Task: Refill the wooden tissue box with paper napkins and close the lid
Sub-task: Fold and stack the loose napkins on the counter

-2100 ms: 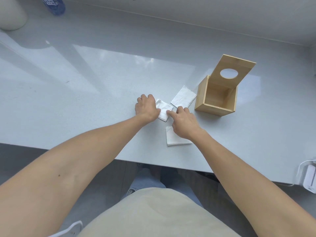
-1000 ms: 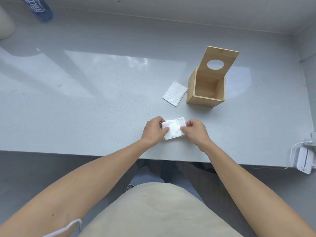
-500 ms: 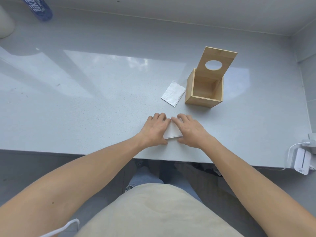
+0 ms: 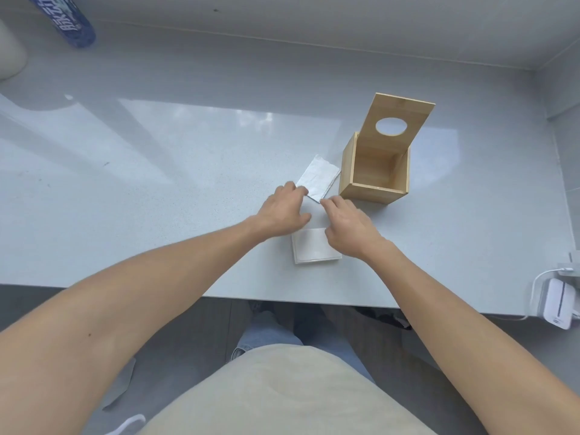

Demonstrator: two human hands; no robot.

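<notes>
The wooden tissue box [image 4: 373,193] stands open on the grey counter, its lid [image 4: 397,127] with a round hole tilted up at the back; the inside looks empty. A white napkin [image 4: 320,178] lies flat just left of the box. My left hand [image 4: 287,210] and my right hand [image 4: 348,226] both reach its near corners, fingertips touching its edge. A stack of folded napkins [image 4: 314,249] lies on the counter below my hands, partly covered by my right wrist.
A blue bottle [image 4: 70,20] and a pale rounded object [image 4: 9,58] stand at the far left. A white charger with a cable [image 4: 555,301] sits by the counter's right front edge [image 4: 282,298]. A wall rises along the back and right.
Both hands left the folded napkin stack near the front edge and moved forward to the single napkin beside the box.
</notes>
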